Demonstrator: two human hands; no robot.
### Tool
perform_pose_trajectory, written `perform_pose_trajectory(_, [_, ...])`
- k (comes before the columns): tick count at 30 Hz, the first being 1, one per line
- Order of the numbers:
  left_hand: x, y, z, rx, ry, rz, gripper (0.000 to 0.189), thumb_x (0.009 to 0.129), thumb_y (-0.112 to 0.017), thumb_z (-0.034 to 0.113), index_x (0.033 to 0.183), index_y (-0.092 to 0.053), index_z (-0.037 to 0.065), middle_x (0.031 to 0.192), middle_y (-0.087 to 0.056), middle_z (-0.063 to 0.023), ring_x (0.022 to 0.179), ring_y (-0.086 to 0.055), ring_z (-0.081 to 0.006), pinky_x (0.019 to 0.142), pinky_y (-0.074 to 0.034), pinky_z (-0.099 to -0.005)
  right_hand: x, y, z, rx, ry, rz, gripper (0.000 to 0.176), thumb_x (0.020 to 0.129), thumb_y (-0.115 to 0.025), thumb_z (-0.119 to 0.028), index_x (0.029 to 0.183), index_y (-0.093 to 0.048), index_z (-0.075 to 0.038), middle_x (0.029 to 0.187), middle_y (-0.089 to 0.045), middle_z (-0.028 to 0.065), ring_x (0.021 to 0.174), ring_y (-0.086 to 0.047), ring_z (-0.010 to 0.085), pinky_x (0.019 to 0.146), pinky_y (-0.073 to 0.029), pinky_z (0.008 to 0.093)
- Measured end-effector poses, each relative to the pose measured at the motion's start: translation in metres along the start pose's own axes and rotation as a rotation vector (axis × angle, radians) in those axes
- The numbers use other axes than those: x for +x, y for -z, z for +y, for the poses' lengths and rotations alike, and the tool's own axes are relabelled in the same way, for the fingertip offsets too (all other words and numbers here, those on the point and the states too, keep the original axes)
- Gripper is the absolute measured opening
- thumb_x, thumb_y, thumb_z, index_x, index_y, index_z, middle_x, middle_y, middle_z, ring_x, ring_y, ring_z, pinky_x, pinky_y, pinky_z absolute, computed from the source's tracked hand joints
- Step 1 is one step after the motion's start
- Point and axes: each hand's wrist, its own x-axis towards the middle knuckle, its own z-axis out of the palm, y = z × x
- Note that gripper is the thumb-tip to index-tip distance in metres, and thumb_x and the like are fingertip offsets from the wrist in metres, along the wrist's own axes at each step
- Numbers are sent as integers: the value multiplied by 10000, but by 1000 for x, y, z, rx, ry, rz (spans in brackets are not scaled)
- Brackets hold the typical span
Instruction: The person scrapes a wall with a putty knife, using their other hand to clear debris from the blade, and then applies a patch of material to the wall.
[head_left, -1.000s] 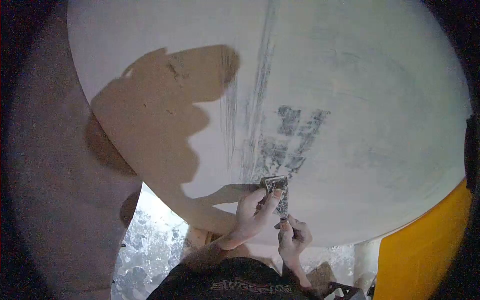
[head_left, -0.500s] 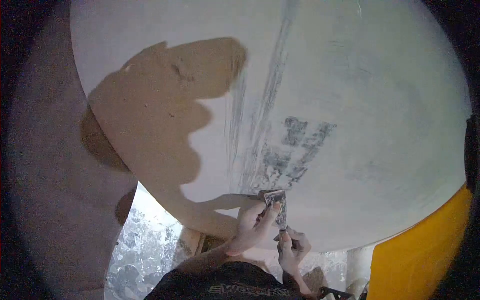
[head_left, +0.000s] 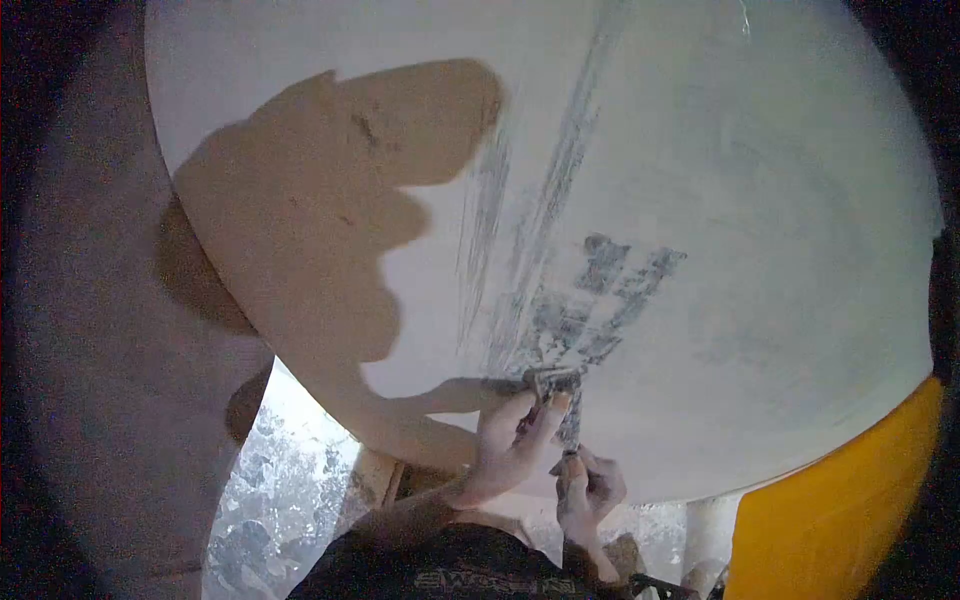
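Observation:
A putty knife [head_left: 571,425], its blade smeared grey and white, lies against a large curved pale surface [head_left: 780,200]. At the lower end, my right hand [head_left: 592,492] is closed around its handle. My left hand [head_left: 505,445] grips the blade near its top edge, the thumb and a finger pressed on it. Just above the blade are dark grey smeared patches [head_left: 560,318]. Long grey streaks [head_left: 565,160] run upward from there on the same surface. The blade edge looks to be touching the surface.
A wide brown shadow [head_left: 300,200] covers the surface's left side. Orange material [head_left: 835,490] hangs at the lower right. Below the rim, a bright mottled sheet [head_left: 275,480] shows at the lower left. My dark shirt [head_left: 450,560] is at the bottom.
The putty knife and both hands have shifted slightly right, with the blade a little higher in view. The grey patches and streaks also appear slightly farther right.

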Motion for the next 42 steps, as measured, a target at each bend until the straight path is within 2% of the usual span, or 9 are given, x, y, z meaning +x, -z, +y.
perform_pose_trajectory(5, [10, 8, 4, -11, -86, -65, 239, 903, -562, 227, 767, -582, 31, 590, -482, 67, 514, -390, -3, 442, -313, -200, 7, -11, -4, -19, 61, 5, 133, 882, -551, -83, 916, -484, 27, 670, -592, 133, 456, -477, 76, 382, -350, 202])
perform_pose_trajectory(8, [2, 14, 1, 25, -37, -41, 239, 907, -557, 223, 772, -572, 27, 588, -484, 66, 510, -402, -6, 436, -309, -201, -5, -10, 3, 56, -61, -56, 135, 894, -532, -91, 903, -472, 29, 629, -567, 107, 439, -458, 73, 381, -350, 202])
perform_pose_trajectory(14, [13, 13, 6, -63, 25, -67, 251, 902, -565, 237, 753, -581, 36, 582, -488, 61, 535, -414, -9, 459, -314, -191, 13, -13, -8, -54, 8, -73, 132, 907, -514, -99, 880, -454, 16, 615, -540, 87, 441, -446, 79, 379, -349, 211])
perform_pose_trajectory(21, [3, 11, 11, 73, -62, -20, 301, 912, -545, 275, 735, -568, 33, 585, -464, 63, 538, -400, -18, 477, -327, -205, 3, -7, -10, 84, -10, -93, 119, 911, -504, -92, 860, -430, -14, 657, -533, 76, 459, -450, 82, 389, -355, 223])
perform_pose_trajectory(25, [13, 6, 27, -89, -129, -32, 258, 897, -574, 240, 758, -571, 24, 594, -421, 85, 566, -358, -5, 483, -294, -191, 16, -10, -20, 21, 9, -88, 132, 911, -505, -101, 850, -425, -16, 635, -522, 64, 453, -437, 72, 391, -350, 221])
perform_pose_trajectory(31, [0, 12, 8, 112, 44, -47, 297, 899, -569, 265, 723, -546, 26, 588, -418, 75, 562, -349, -11, 466, -278, -215, 2, -5, -11, 30, -24, -117, 98, 905, -505, -72, 855, -449, -10, 632, -527, 61, 454, -437, 63, 389, -350, 217])
perform_pose_trajectory(33, [3, 7, 16, 44, -67, -15, 339, 907, -555, 278, 686, -545, 21, 574, -459, 45, 570, -412, -19, 488, -333, -195, 9, -9, -19, 46, 1, -63, 98, 903, -507, -70, 854, -447, -10, 639, -529, 66, 451, -438, 65, 382, -347, 217])
perform_pose_trajectory(41, [-1, 11, -1, 92, -36, -56, 266, 914, -537, 244, 763, -564, 27, 618, -479, 60, 585, -444, -12, 509, -374, -202, -2, -7, -8, 66, -28, -70, 122, 899, -519, -68, 827, -435, -17, 627, -516, 61, 438, -438, 78, 370, -340, 214])
perform_pose_trajectory(42, [-2, 6, 5, 22, 15, 13, 341, 887, -581, 271, 652, -515, 34, 545, -401, 54, 538, -345, -25, 450, -278, -229, -3, -7, -8, 104, -72, -82, 131, 899, -524, -73, 826, -431, -17, 621, -512, 58, 436, -434, 77, 371, -341, 216])
